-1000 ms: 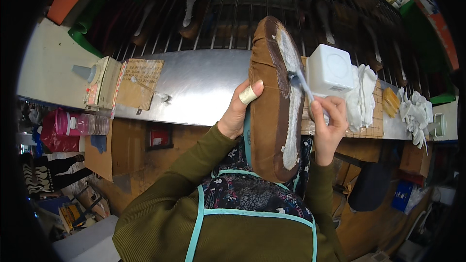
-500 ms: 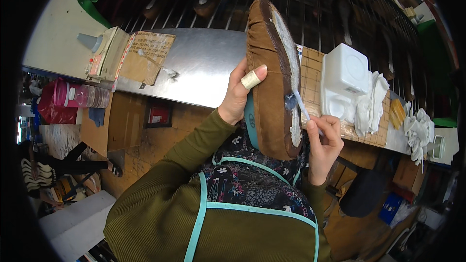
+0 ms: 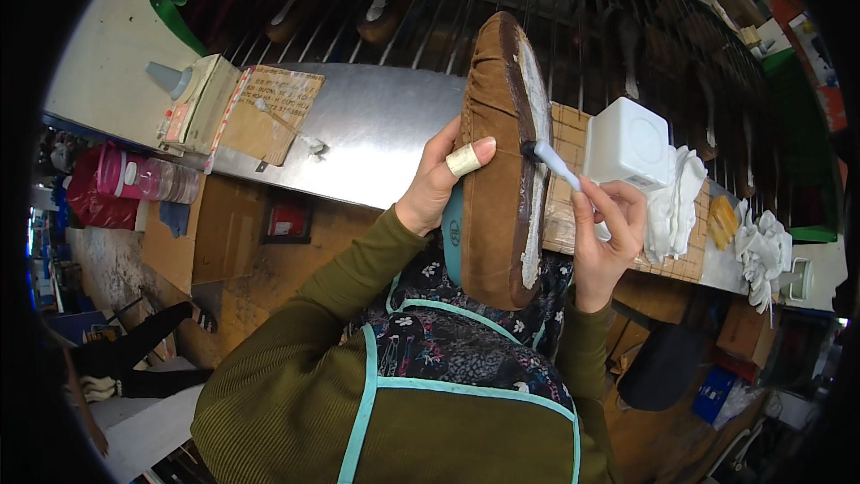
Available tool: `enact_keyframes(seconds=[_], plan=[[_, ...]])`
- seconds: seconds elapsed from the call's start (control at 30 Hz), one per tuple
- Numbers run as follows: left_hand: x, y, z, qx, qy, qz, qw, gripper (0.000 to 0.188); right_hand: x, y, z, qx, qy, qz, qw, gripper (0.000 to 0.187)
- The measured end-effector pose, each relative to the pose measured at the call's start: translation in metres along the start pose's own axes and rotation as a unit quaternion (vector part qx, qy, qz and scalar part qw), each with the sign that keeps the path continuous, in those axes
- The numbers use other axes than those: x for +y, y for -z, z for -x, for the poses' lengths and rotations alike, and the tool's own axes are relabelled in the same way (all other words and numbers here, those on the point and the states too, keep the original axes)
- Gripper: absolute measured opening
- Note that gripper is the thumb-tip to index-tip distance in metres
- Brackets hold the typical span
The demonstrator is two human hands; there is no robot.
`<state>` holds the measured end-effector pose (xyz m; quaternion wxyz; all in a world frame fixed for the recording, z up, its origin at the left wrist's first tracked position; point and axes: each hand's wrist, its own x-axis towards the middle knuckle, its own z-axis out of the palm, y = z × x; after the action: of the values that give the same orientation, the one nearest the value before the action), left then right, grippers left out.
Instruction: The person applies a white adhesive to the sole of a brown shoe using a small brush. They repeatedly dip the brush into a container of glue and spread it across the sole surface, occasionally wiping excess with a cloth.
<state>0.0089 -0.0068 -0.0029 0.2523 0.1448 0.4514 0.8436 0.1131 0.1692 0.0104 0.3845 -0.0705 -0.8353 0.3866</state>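
Note:
My left hand (image 3: 439, 175) is closed round a brown suede shoe (image 3: 491, 206), thumb with a pale wrap lying on the suede and the other fingers mostly hidden behind. The shoe stands on end, toe up, its underside facing right. Whitish coating covers the underside, and a dark brown band runs along its edge. Some teal shows at the shoe's opening. Between thumb and fingertips, my right hand (image 3: 609, 233) pinches a small brush (image 3: 557, 166) with a white handle. Its dark tip touches the shoe's edge about halfway up.
A metal-topped bench (image 3: 376, 116) bears cardboard with a coated stick (image 3: 287, 125), a white plastic container (image 3: 629, 142) and white gloves (image 3: 676, 206). Beyond it, a rack of metal bars (image 3: 439, 0) carries several shoes. A carton (image 3: 210, 233) stands lower left, near a clear bottle (image 3: 170, 179).
The brush and my right hand have moved up along the shoe's edge. The shoe has tilted slightly, its underside turning further from view. At far left, a dark-clothed person's limb has shifted.

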Motion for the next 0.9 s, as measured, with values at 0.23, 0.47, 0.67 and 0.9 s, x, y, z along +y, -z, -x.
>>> enact_keyframes(seconds=[0.23,0.47,0.67,0.9], plan=[[-0.001,0.002,-0.01,-0.009,0.029,0.017,0.999,0.053,0.012,0.016,0.013,-0.1,-0.077,-0.099,0.987,0.018],[0.002,0.001,-0.018,0.0,0.019,-0.015,1.0,0.053,0.011,0.026,0.033,-0.114,-0.098,-0.121,0.981,0.018],[0.003,-0.001,-0.027,0.002,0.018,-0.027,0.999,0.053,0.011,0.036,0.043,-0.119,-0.114,-0.122,0.979,0.019],[0.0,0.0,-0.036,0.012,0.042,-0.034,0.998,0.049,0.005,0.049,0.05,-0.115,-0.113,-0.107,0.981,0.018]])
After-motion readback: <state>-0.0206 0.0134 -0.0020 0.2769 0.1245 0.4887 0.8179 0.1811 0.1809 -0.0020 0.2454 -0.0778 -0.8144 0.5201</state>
